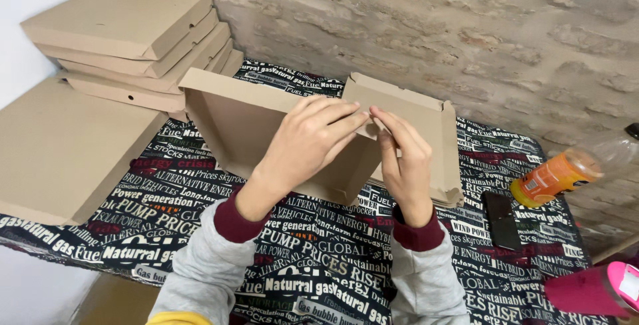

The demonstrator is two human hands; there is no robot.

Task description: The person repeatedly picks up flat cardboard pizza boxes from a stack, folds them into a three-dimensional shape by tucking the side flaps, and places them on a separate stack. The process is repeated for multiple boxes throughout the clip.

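A half-folded brown cardboard pizza box (239, 122) stands tilted on the table, its lid part (419, 115) behind to the right. My left hand (309, 139) grips the box's upper side wall near its middle, fingers curled over the edge. My right hand (403, 159) pinches a flap at the same edge, fingertips nearly touching those of the left. Both wrists wear grey sleeves with maroon cuffs.
A stack of folded pizza boxes (133, 39) sits at the back left, with flat cardboard (60, 152) in front of it. A printed black tablecloth (319, 272) covers the table. At right lie a plastic bottle with an orange label (566, 172), a dark phone (500, 218) and a pink object (599, 288). A brick wall (466, 25) is behind.
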